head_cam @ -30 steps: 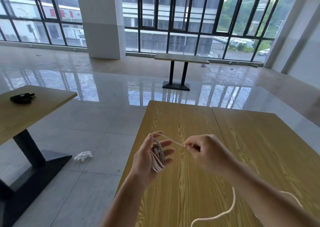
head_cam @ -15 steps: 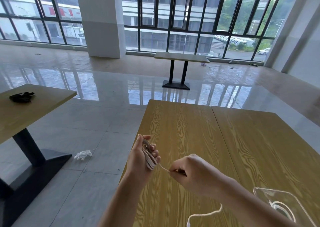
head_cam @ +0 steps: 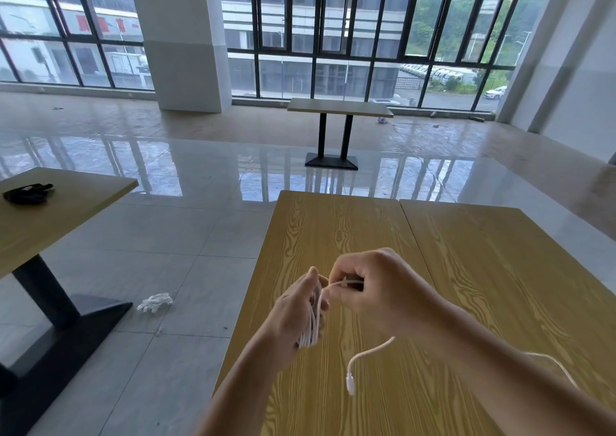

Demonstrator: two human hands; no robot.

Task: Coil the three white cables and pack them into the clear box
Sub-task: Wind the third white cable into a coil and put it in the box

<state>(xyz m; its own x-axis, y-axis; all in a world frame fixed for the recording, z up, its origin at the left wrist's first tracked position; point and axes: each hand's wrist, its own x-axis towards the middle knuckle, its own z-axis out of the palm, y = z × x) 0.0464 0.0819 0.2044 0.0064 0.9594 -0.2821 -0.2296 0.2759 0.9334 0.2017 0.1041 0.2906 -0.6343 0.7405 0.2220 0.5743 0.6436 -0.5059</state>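
Currently I work above the worktop near its left edge. My left hand has its grip closed around the white cable coil; my right hand pinches the strand just beside it. A short free tail hangs down, ending in the connector. Risk: slack tension lets loops spring off; the swinging plug may snag. I cannot see the clear box.

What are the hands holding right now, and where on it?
One white cable: left hand grips its coiled loops; right hand pinches the strand just off the coil, the connector end dangling free.
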